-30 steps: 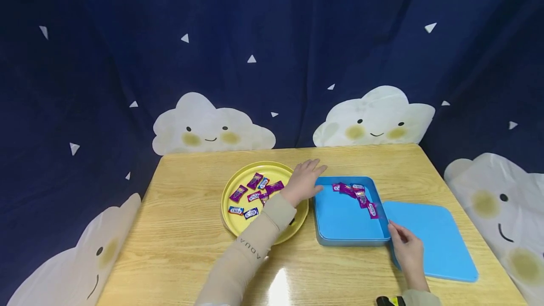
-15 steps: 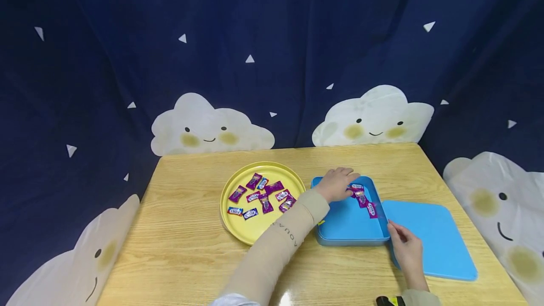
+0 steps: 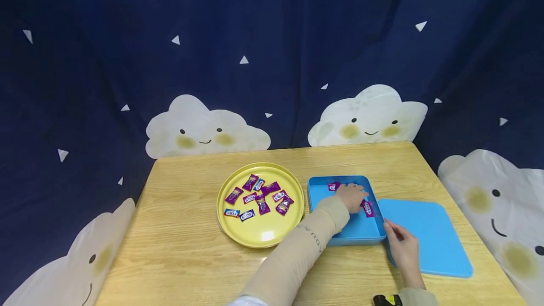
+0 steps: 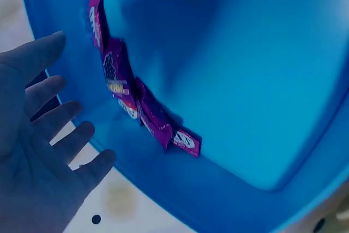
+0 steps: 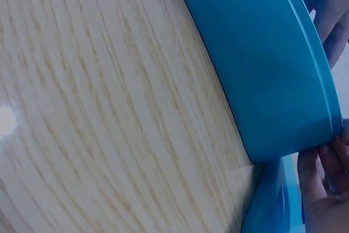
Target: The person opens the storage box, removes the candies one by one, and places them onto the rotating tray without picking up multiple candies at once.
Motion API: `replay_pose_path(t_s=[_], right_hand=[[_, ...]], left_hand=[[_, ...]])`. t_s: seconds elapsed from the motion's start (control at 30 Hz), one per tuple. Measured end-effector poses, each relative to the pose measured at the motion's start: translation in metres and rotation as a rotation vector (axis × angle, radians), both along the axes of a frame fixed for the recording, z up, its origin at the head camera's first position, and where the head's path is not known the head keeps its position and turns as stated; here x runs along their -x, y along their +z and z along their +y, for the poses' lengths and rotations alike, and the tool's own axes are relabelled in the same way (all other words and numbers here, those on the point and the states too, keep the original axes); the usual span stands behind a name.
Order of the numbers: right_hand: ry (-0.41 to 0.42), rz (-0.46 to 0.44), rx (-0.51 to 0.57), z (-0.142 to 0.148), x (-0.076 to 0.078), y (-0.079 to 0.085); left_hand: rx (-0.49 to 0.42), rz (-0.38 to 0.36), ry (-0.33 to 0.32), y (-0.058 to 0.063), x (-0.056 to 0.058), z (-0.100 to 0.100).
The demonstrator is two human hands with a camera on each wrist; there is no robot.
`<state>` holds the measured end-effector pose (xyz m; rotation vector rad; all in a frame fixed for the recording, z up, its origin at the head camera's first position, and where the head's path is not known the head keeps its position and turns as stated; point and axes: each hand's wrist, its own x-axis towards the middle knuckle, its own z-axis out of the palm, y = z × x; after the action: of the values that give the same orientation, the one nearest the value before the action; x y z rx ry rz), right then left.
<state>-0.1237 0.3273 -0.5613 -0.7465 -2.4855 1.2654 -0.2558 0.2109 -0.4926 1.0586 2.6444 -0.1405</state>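
Note:
Over the shallow blue box [image 3: 357, 241], my left hand [image 3: 352, 197] reaches in with its fingers extended. The left wrist view shows those spread fingers by the box wall, apart from several small wrapped candies [image 4: 117, 69]. The candies, mostly purple, lie in a curved row along the wall; in the head view my hand hides part of this row. At the box's near right corner, my right hand [image 3: 403, 249] pinches the rim between thumb and fingers. In the right wrist view, these fingers [image 5: 312, 181] meet the corner just under the rim.
Left of the box stands a round yellow tray [image 3: 259, 237] with several purple, red and blue wrapped candies [image 3: 263, 204] scattered on it. A flat blue lid [image 3: 429, 240] lies right of the box. Behind the wooden table [image 3: 182, 230] hangs a dark blue curtain [image 3: 212, 37].
My left hand has moved right from above the tray's edge to over the candies in the box, uncovering the tray. My right hand keeps its place at the box corner.

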Motion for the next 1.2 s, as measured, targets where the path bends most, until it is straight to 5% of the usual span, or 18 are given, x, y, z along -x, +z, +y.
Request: replay_pose_path(t_s=[0.27, 0.6, 0.73, 1.2], right_hand=[[-0.002, -0.019, 0.014, -0.002, 0.002, 0.0], [0.017, 0.015, 0.006, -0.003, 0.001, 0.0], [0.01, 0.013, 0.013, -0.003, 0.001, 0.0], [0.008, 0.015, 0.009, 0.001, 0.001, -0.002]], left_hand=[[0.05, -0.015, 0.017, -0.009, -0.003, 0.007], [0.131, -0.038, -0.099, -0.028, -0.01, 0.011], [0.119, -0.048, -0.078, -0.035, -0.01, 0.01], [-0.014, -0.09, -0.048, -0.024, -0.018, 0.01]])
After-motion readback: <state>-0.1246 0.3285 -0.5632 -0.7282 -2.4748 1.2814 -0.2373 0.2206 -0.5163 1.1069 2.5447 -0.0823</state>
